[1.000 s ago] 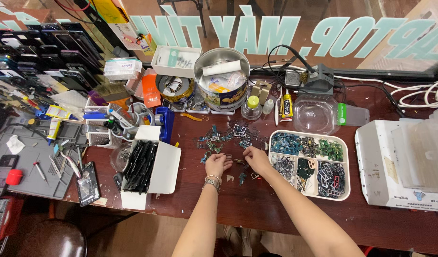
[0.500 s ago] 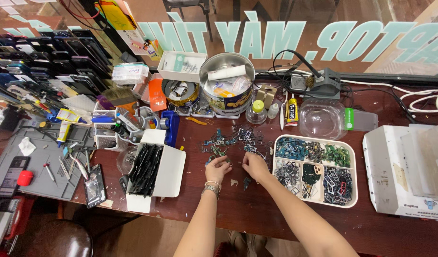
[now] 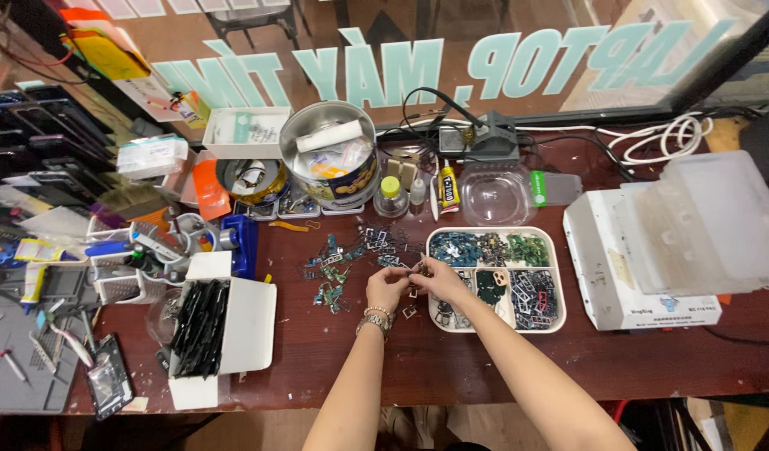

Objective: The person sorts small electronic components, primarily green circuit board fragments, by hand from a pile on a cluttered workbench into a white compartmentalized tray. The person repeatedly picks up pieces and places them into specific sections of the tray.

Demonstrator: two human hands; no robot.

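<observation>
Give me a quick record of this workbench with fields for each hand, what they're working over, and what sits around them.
Left hand: left hand, bracelet at the wrist, fingers pinching a small metal part
Right hand: right hand, meeting the left at the tray's left edge, fingertips on a small piece
Tray: white divided tray with sorted small parts
Loose pile: scattered parts on the dark red table
Left of hands: open white box of black strips
Behind: round tin, glue tube, clear plastic dome

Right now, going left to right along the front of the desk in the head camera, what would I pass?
Grey work mat → white box of black parts → loose pile of small metal parts → left hand → right hand → white divided tray → white box.
</observation>
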